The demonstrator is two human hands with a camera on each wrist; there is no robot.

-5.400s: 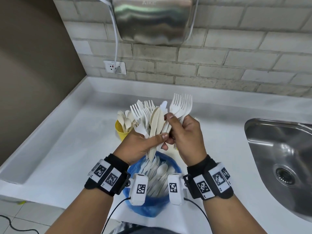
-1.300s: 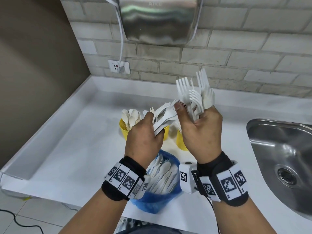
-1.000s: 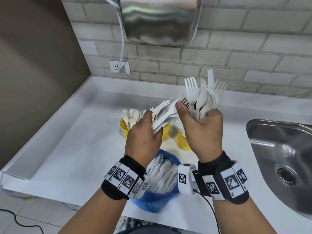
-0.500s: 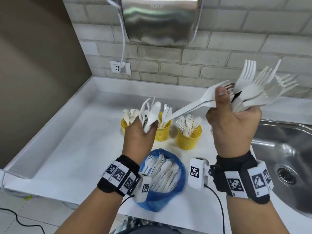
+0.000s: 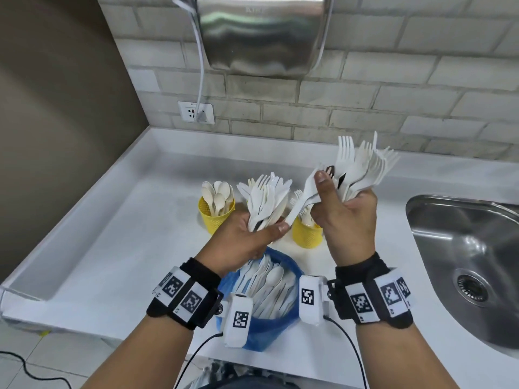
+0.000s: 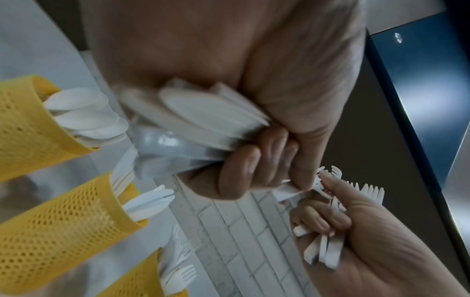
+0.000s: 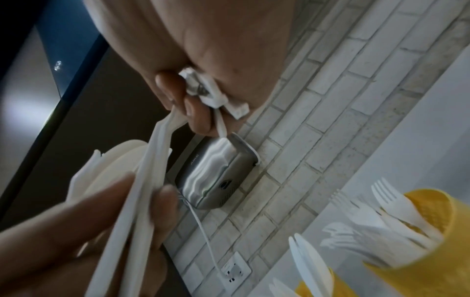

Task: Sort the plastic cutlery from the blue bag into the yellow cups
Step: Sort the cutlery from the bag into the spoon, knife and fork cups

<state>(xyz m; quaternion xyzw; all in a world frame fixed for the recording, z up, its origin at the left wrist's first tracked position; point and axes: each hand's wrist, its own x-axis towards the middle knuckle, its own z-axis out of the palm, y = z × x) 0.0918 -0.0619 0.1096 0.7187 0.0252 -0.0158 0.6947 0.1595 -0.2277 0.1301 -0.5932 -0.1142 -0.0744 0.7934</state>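
Note:
My left hand (image 5: 247,234) grips a mixed bundle of white plastic cutlery (image 5: 266,197) above the yellow cups. My right hand (image 5: 345,217) holds a fan of forks (image 5: 362,167) upright. Its thumb pins one more fork (image 5: 304,196), whose handle end reaches my left thumb. The blue bag (image 5: 264,335) stands open near the counter's front edge, with several pieces in it. A yellow cup (image 5: 216,220) at the left holds spoons and another yellow cup (image 5: 307,238) holds forks; the middle cup is hidden behind my left hand. In the left wrist view my fingers (image 6: 249,166) curl round the handles.
A steel sink (image 5: 463,262) lies at the right. A metal hand dryer (image 5: 261,32) hangs on the brick wall, its cord running to a socket (image 5: 196,112). The white counter (image 5: 126,234) has a raised rim at the left and back.
My right hand has come back down and left from beside the sink, so the pinned fork's handle now meets my left hand. My left hand's bundle now covers the middle cup.

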